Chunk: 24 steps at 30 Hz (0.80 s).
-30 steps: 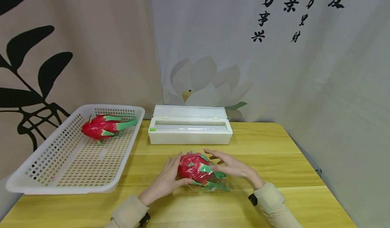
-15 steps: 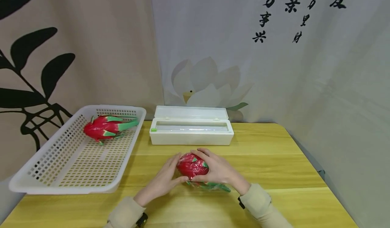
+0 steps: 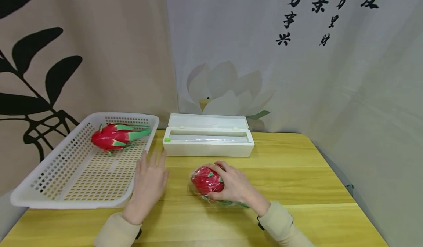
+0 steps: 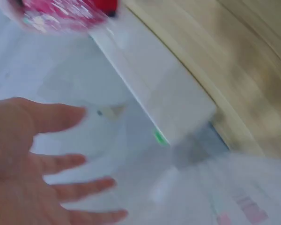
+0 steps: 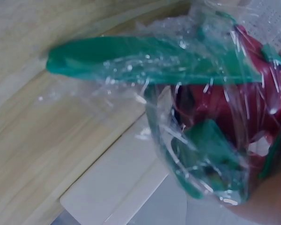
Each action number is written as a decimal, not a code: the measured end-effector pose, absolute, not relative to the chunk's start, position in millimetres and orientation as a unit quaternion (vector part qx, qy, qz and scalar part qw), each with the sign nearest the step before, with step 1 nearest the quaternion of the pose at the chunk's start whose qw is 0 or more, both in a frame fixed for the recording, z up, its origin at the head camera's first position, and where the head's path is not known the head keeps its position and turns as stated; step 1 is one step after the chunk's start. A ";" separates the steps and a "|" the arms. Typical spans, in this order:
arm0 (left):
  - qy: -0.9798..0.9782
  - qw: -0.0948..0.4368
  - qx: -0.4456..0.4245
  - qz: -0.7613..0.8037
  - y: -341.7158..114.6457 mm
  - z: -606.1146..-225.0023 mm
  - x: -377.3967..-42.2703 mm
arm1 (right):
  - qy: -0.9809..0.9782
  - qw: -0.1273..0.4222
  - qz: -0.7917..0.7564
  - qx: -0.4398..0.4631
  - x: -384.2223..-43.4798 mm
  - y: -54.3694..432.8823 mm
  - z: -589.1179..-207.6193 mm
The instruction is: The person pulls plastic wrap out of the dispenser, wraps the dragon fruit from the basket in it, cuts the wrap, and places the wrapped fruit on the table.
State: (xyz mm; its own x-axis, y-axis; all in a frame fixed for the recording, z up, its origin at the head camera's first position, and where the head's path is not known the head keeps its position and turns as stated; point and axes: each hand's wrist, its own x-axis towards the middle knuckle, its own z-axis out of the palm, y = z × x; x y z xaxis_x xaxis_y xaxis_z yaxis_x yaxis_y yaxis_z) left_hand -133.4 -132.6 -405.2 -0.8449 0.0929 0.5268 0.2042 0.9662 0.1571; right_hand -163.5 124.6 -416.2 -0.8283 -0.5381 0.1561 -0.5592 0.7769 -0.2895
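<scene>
My right hand (image 3: 231, 184) grips a red dragon fruit (image 3: 206, 181) with green scales, wrapped in clear plastic film, over the middle of the table. In the right wrist view the film (image 5: 126, 70) lies crinkled over the long green scales, and only part of the hand shows at the lower right. My left hand (image 3: 148, 186) is off the fruit, fingers straight and spread, beside the right rim of a white basket (image 3: 132, 188). The left wrist view shows the left hand's fingers (image 4: 84, 187) apart with nothing between them. An unwrapped dragon fruit (image 3: 114, 137) lies in the basket's far end.
A white cling film box (image 3: 208, 149) with its lid raised stands at the back of the wooden table (image 3: 297, 173), holding a clear roll. A green tab (image 3: 167, 140) sits at its left end. Behind hangs a printed curtain (image 3: 224, 37).
The right hand has moved left and taken hold of the wrapped dragon fruit. My left hand has let go of it and moved left to the basket's edge.
</scene>
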 end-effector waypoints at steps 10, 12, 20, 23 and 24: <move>-0.966 0.254 -0.006 -0.042 -159.6 -419.6 -133.1 | -0.952 0.051 0.176 0.245 -162.4 123.7 -419.7; -0.961 0.272 -0.015 -0.045 -160.3 -421.1 -132.9 | -0.953 0.054 0.181 0.237 -163.0 124.1 -420.0; -0.959 0.279 -0.018 -0.045 -161.1 -421.5 -131.5 | -0.957 0.057 0.204 0.200 -165.8 128.9 -421.4; -0.960 0.277 -0.017 -0.045 -161.5 -422.3 -131.6 | -0.959 0.061 0.208 0.180 -166.3 131.3 -422.2; -0.960 0.277 -0.017 -0.044 -161.6 -422.5 -131.6 | -0.960 0.062 0.210 0.173 -166.4 132.1 -422.5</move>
